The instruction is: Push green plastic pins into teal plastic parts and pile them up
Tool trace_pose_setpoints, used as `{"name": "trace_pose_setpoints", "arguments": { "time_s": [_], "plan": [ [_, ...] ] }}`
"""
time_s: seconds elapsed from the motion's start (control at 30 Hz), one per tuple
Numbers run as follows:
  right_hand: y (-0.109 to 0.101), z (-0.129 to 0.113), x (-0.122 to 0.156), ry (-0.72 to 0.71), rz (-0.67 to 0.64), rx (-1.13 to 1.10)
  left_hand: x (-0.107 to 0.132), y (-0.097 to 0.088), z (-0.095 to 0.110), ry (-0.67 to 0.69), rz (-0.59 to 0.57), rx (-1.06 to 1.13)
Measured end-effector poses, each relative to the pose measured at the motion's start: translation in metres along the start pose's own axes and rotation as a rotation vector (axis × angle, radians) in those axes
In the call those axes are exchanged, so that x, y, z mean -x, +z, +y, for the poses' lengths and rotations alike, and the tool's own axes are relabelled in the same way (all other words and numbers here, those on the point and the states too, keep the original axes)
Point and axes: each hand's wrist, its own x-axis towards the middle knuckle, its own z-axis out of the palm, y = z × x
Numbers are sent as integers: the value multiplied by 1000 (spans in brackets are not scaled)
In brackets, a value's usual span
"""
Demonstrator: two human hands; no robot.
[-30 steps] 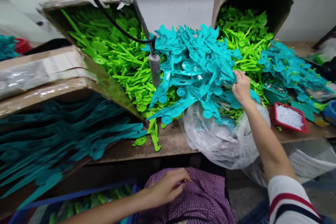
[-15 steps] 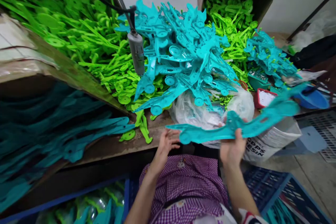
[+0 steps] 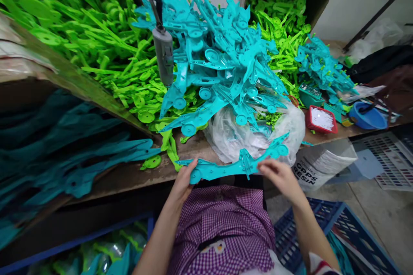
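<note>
A long, curved teal plastic part (image 3: 222,172) with a round disc near each end lies level in front of me, just off the bench edge. My left hand (image 3: 184,180) is closed on its left end, thumb on top. At the part's right half, the fingers of my right hand (image 3: 279,176) are drawn together against its edge; the fingertips are partly hidden. Upright ribs stand up from the part's middle. Behind it, a clear plastic bag (image 3: 226,131) sits on the bench below a heap of similar teal parts (image 3: 222,60).
Lime-green plastic parts (image 3: 106,51) fill the left side, and a grey cylindrical tool (image 3: 164,58) hangs over them. To the right stand a red tray (image 3: 335,126) of small white pieces and a blue bowl (image 3: 368,116). Blue crates (image 3: 309,219) stand below the bench.
The teal part has come down and left, and turned more level. My left hand has closed on its left end. My right hand has shifted from under its middle to its right side.
</note>
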Motion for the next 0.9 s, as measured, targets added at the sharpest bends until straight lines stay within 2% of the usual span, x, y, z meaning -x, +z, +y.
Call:
{"name": "trace_pose_setpoints", "arguments": {
  "time_s": [0.03,0.07,0.1,0.2,0.27,0.43,0.57,0.7,0.8,0.9],
  "plan": [
    [-9,-3,-22,-50,144,70,0,-1,0,-10,13,12],
    [-15,-3,-48,-81,226,151,1,-1,0,-23,33,30],
    [-19,0,-74,-90,246,263,2,-1,0,-39,56,52],
    [-16,19,-138,-18,184,615,9,-5,-2,-87,111,141],
    [-9,34,-158,16,148,729,15,-10,-6,-118,148,204],
    [-1,52,-167,-57,119,726,19,-15,-13,-177,157,268],
    [-8,49,-177,-143,12,716,11,-14,-9,-131,142,206],
    [-19,45,-186,-182,-43,681,10,-13,-2,-112,95,170],
    [-32,45,-180,-180,10,670,19,-9,2,-102,104,173],
    [-42,42,-152,-140,198,509,29,0,8,3,67,262]
  ]
}}
